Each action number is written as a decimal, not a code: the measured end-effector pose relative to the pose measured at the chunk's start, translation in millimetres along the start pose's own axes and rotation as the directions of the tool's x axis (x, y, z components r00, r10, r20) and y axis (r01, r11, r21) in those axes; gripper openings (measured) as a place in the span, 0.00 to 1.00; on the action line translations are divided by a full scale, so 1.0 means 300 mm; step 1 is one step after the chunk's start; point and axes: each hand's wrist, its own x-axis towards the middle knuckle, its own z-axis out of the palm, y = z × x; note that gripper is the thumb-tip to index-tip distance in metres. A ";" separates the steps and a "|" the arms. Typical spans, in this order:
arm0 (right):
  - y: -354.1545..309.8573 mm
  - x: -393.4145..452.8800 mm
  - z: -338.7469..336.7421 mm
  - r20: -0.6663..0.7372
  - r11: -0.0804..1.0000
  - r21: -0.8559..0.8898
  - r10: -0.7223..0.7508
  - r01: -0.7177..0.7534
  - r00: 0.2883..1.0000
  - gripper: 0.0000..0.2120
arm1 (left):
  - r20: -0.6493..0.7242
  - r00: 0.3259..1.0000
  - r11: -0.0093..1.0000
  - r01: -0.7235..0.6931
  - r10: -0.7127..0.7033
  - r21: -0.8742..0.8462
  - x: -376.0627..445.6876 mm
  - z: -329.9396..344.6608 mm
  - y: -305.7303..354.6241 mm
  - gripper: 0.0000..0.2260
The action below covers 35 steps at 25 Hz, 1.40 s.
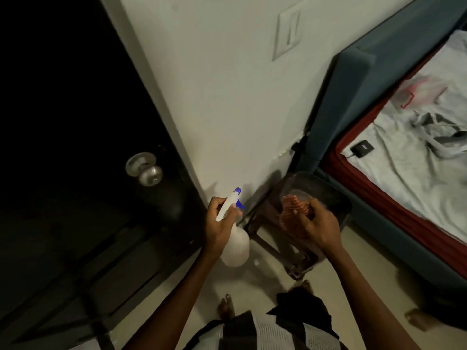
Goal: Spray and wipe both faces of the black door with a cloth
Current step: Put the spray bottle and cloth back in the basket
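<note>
The black door [75,122] fills the left side of the view, with a silver round knob [145,168] at mid height. My left hand [221,223] grips the neck of a white spray bottle [235,245] with a blue nozzle, its trigger end pointing up and right, just right of the door's edge. My right hand [316,223] holds a bunched orange cloth [294,210] over a dark stool, roughly level with my left hand.
A white wall [240,97] with a switch plate [288,31] stands between door and bed. A dark stool [290,236] carries a clear container [333,193]. The bed [417,160] with a blue headboard and rumpled white sheet lies at right. My bare feet stand on pale floor [252,286].
</note>
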 end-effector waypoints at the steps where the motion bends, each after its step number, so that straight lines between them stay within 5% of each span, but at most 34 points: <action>1: 0.056 0.017 -0.039 -0.003 0.999 -0.009 0.040 -0.040 0.999 0.05 | 0.035 0.999 1.000 0.001 -0.002 0.023 0.019 0.063 -0.011 0.05; 8: 0.417 0.260 -0.334 0.094 0.998 -0.047 0.051 -0.047 0.994 0.05 | -0.035 0.993 0.965 0.115 -0.110 0.235 0.150 0.577 -0.090 0.02; 16: 0.686 0.503 -0.438 0.383 0.994 -0.095 0.085 -0.052 0.920 0.11 | -0.096 0.956 0.843 0.289 -0.276 0.454 0.313 1.039 -0.251 0.10; 24: 0.811 0.549 -0.368 0.550 0.974 0.009 0.185 -0.227 0.814 0.12 | -0.168 0.902 0.724 0.422 -0.399 0.546 0.434 1.146 -0.495 0.10; 32: 0.911 0.577 -0.372 0.536 0.951 0.112 0.187 -0.289 0.823 0.13 | -0.127 0.905 0.678 0.391 -0.406 0.623 0.471 1.197 -0.526 0.15; 35: 0.934 0.596 -0.390 0.520 0.972 0.110 0.123 -0.210 0.845 0.12 | -0.175 0.967 0.739 0.254 -0.185 0.624 0.416 1.212 -0.482 0.22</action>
